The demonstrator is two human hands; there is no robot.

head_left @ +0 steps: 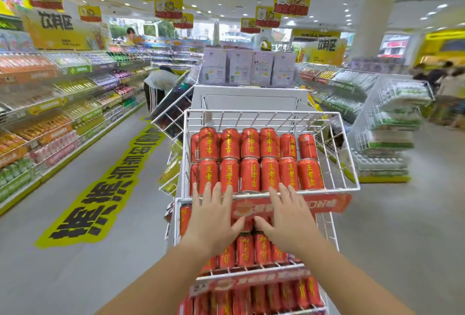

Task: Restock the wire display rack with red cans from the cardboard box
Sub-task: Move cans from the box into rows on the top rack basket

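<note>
On the head camera, the wire display rack [348,158] is met head-on, and its top basket is seen loaded with two rows of red cans [250,161], labels facing up. Both hands are laid at the basket's front rail: the left hand [214,214] and the right hand [289,216] are each spread flat, fingers straight, with nothing gripped or pinched. Their fingertips [207,191] reach over the rail onto the lower ends of the front-row cans. A red promotional strip [327,202] is partly covered by the palms, and the cans of the tier below [245,249] show beneath the wrists. The cardboard box is not caught in this view, so the supply cannot be placed. The step is judged to be a squaring-up of the rows. It would be done best with even pressure through both palms, so the front row is slid back as one line rather than can by can. The two upper-right cans, which sit slightly out of line, should be brought flush. Bare wire shows to the right of the rows, so sideways rolling should be guarded against. The strip should not be dragged off its rail.
</note>
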